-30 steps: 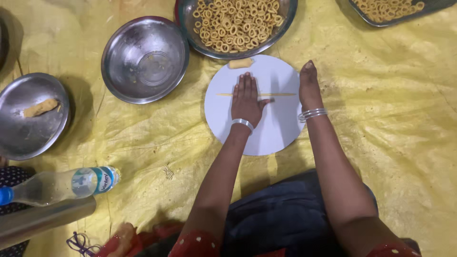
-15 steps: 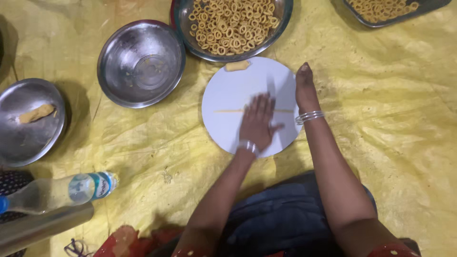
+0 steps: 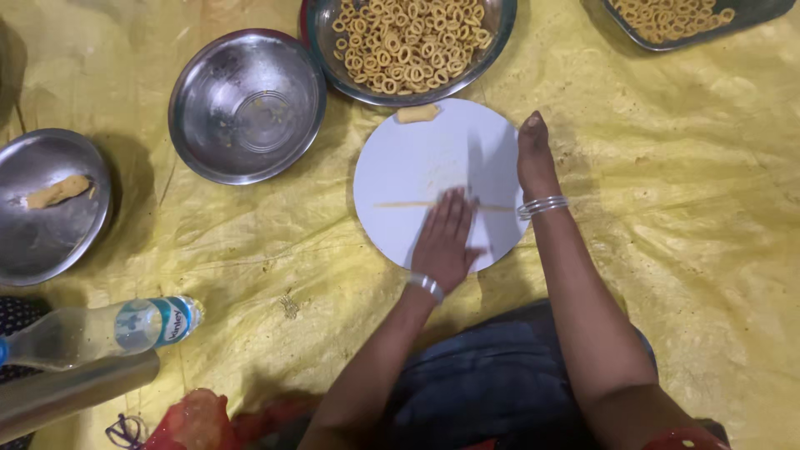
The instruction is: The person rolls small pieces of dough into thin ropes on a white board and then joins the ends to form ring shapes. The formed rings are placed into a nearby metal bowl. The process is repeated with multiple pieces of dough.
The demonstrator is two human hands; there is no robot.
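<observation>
A round white board [image 3: 417, 162] lies on the yellow sheet in front of me. Across it runs a thin dough rope [image 3: 400, 204]. My left hand [image 3: 446, 242] lies flat, palm down, fingertips on the rope near the board's front edge. My right hand [image 3: 533, 158] rests on its side along the board's right rim, fingers straight and pointing away, holding nothing. A small dough lump [image 3: 417, 112] sits at the board's far edge. Both wrists wear silver bangles.
A steel bowl of fried dough rings [image 3: 408, 42] stands just beyond the board, an empty steel bowl [image 3: 246, 104] to its left. A steel plate [image 3: 33, 225] with a dough piece [image 3: 54, 192] lies far left. A plastic bottle [image 3: 100, 329] lies at lower left, a tray of rings [image 3: 675, 17] at top right.
My left hand has slid back over the rope from the board's middle toward its near edge. The right hand stays at the rim.
</observation>
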